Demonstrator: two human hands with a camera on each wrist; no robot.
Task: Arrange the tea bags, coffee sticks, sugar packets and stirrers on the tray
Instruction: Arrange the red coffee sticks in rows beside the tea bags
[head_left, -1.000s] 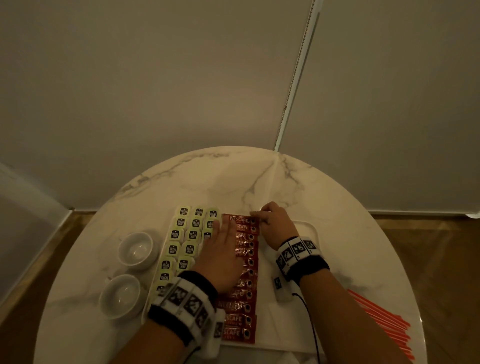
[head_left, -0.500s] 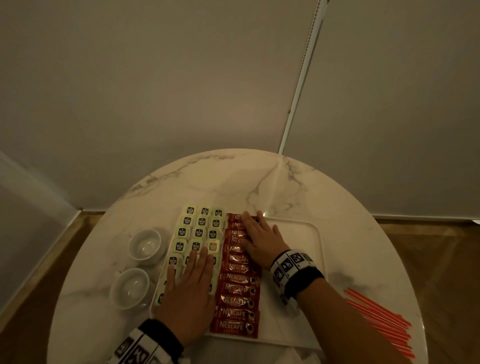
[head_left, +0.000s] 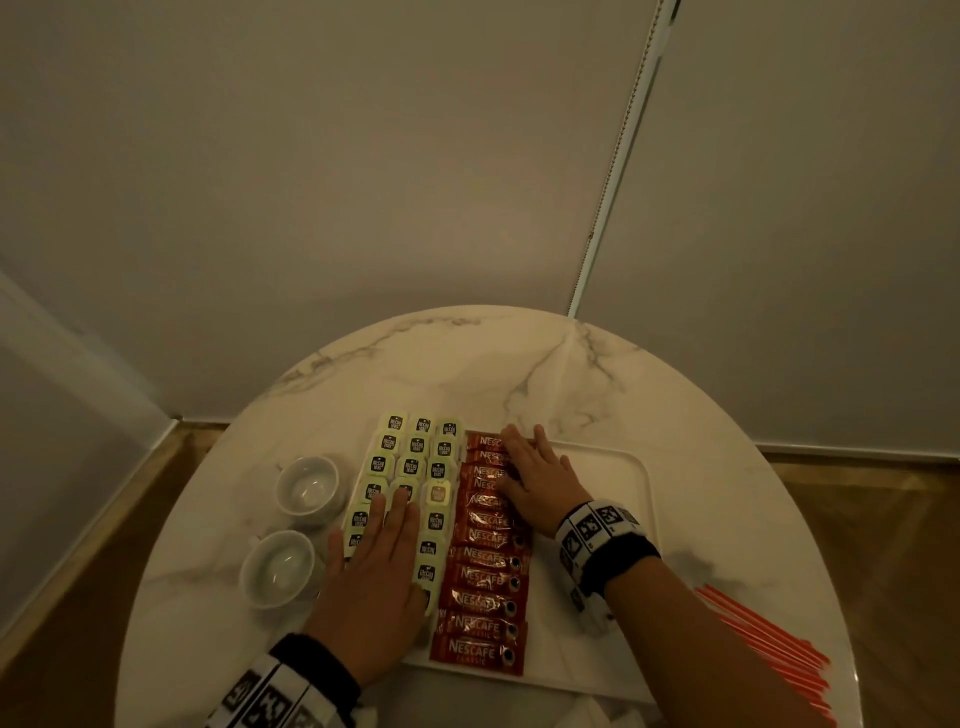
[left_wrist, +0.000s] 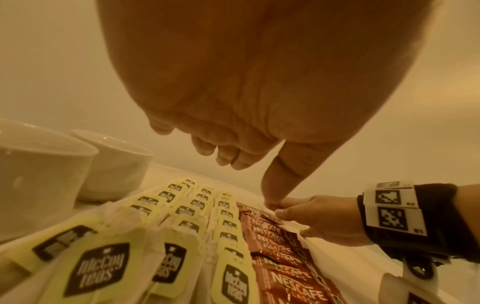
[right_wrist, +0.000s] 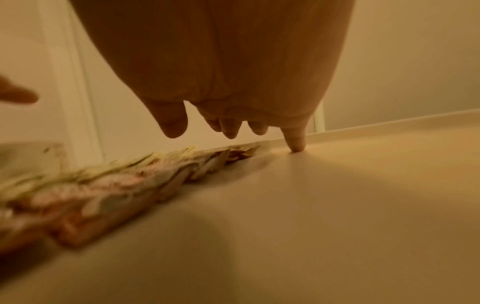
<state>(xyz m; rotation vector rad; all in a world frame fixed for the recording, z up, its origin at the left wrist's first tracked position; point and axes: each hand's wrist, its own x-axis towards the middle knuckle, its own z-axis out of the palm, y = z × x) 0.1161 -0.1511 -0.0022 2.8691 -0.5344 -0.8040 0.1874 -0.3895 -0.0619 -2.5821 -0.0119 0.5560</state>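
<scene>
Lying in three neat columns on the left part of the white tray (head_left: 641, 483), the tea bags (head_left: 413, 467) show pale yellow-green tags with a dark badge reading "McCoy teas", each one overlapping the next like shingles. Just beside them to the right runs a single column of red coffee sticks (head_left: 485, 597), glossy foil printed "Nescafé Classic", also overlapped from far to near. The left hand (head_left: 371, 587) lies flat, fingers straight and together, palm down over the near tea bags; it grips nothing. The right hand (head_left: 537, 480) is spread, fingers extended over the far end of the coffee column, its little finger touching the bare tray floor in the right wrist view; it too holds nothing. The orange stirrers (head_left: 769, 639) lie in a loose fan on the marble table (head_left: 519, 364), off the tray at the right edge. Two white cups (head_left: 291, 530) stand on the table left of the tray.
</scene>
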